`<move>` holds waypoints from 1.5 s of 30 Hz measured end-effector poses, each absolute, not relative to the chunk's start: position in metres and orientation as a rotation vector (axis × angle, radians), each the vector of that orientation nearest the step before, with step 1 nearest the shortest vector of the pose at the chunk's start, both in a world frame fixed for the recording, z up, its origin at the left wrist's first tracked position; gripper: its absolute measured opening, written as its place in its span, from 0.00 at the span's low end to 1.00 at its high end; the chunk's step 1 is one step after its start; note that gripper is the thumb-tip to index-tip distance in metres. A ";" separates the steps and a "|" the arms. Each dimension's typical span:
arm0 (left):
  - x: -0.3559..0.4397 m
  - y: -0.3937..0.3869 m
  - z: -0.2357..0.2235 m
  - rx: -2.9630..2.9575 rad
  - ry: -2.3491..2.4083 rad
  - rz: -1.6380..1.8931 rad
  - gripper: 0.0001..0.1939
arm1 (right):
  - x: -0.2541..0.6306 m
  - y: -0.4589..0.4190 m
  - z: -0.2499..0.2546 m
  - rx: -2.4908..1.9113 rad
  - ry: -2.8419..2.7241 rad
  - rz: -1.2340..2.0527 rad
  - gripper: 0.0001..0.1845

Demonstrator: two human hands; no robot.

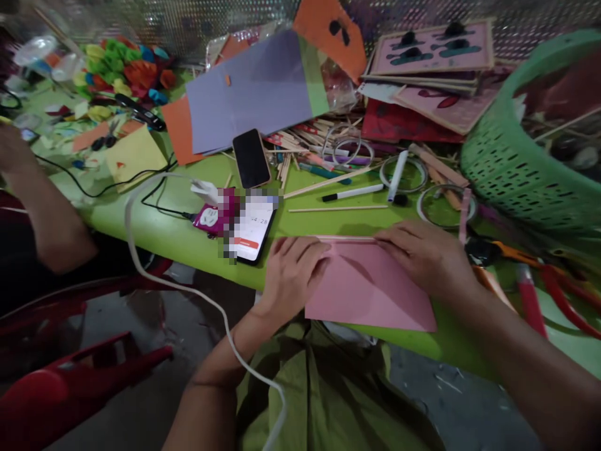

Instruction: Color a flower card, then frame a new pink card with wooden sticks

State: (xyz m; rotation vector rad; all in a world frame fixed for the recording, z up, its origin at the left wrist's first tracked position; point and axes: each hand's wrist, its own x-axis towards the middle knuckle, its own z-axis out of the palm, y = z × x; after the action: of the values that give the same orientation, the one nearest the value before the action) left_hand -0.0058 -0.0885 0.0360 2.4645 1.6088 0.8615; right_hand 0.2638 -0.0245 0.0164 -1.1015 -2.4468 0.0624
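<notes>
A sheet of pink paper (370,297) lies at the front edge of the green table, with a thin pale strip, perhaps a stick, along its far edge (350,239). The curled fingers of my left hand (293,269) grip the sheet's far left corner. At the far right corner, my right hand (420,257) has its fingers pressed together on the same edge. Both thumbs are mostly hidden. Just beyond the paper lie a thin wooden stick (338,208) and a white marker with a black cap (352,193). A lit phone (253,228) rests left of my left hand.
A green basket (530,169) stands at the right, near tape rolls (446,205) and red-handled tools (563,300). Purple card (248,91), framed pictures (432,50) and a dark phone (252,158) lie farther back. A white cable (211,297) hangs across my left arm. Another person's arm (47,200) is at left.
</notes>
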 end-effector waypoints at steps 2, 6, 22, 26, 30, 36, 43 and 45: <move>-0.008 -0.104 0.030 2.458 1.557 0.805 0.12 | 0.264 -0.025 0.015 -1.128 -2.434 0.083 0.14; -0.009 -0.115 0.022 2.467 1.541 0.635 0.18 | 0.260 -0.025 0.015 -1.148 -2.423 0.088 0.16; -0.010 -0.107 0.028 2.419 1.512 0.543 0.15 | 0.252 -0.029 0.016 -1.103 -2.475 -0.041 0.14; -0.011 -0.106 0.028 2.427 1.525 0.478 0.22 | 0.252 -0.029 0.016 -1.134 -2.483 0.017 0.15; -0.011 -0.102 0.031 2.477 1.530 0.303 0.30 | 0.250 -0.030 0.014 -1.162 -2.443 0.046 0.15; -0.011 -0.099 0.032 2.503 1.583 0.254 0.33 | 0.253 -0.025 0.024 -1.248 -2.389 0.213 0.14; -0.015 -0.093 0.030 2.516 1.563 0.339 0.30 | 0.294 -0.018 0.063 -1.509 -2.117 0.243 0.10; -0.016 -0.093 0.031 2.516 1.570 0.345 0.31 | 0.301 -0.018 0.067 -1.518 -2.121 0.240 0.10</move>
State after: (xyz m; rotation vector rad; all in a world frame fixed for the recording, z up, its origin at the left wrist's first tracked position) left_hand -0.0160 -0.0925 0.0305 2.5161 1.5699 0.3454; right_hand 0.3010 -0.0180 0.0666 -1.5183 -2.1208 0.2395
